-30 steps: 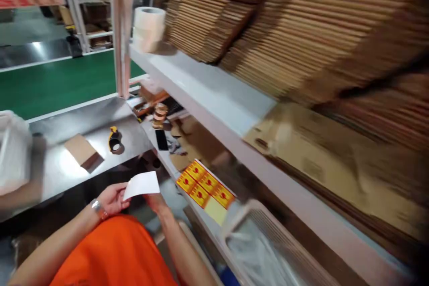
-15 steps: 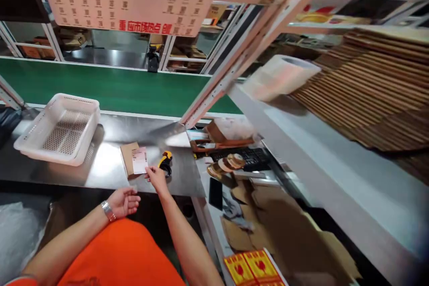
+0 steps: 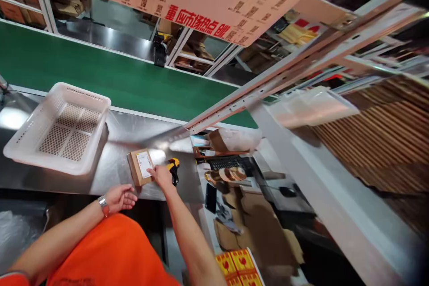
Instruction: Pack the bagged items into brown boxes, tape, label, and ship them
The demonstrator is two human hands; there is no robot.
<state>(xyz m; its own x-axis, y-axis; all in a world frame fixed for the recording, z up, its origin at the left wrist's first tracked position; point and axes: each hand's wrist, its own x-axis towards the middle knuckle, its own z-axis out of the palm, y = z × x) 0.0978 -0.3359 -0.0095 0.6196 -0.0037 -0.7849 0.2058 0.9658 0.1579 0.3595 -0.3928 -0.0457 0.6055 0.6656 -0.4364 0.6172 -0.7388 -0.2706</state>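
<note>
Box [image 3: 136, 170] lying at right hand [image 3: 162, 176], label [image 3: 144, 163] facing up under its fingertips, pinch or touch being unclear, left hand [image 3: 119, 198] hovering nearby, fingers loosely parted, dispenser [image 3: 174, 170] sitting beside right hand.

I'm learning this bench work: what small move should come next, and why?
Probably smooth the white label down with the right hand: it lies on the cardboard box, with that hand's fingertips at its edge.
</note>
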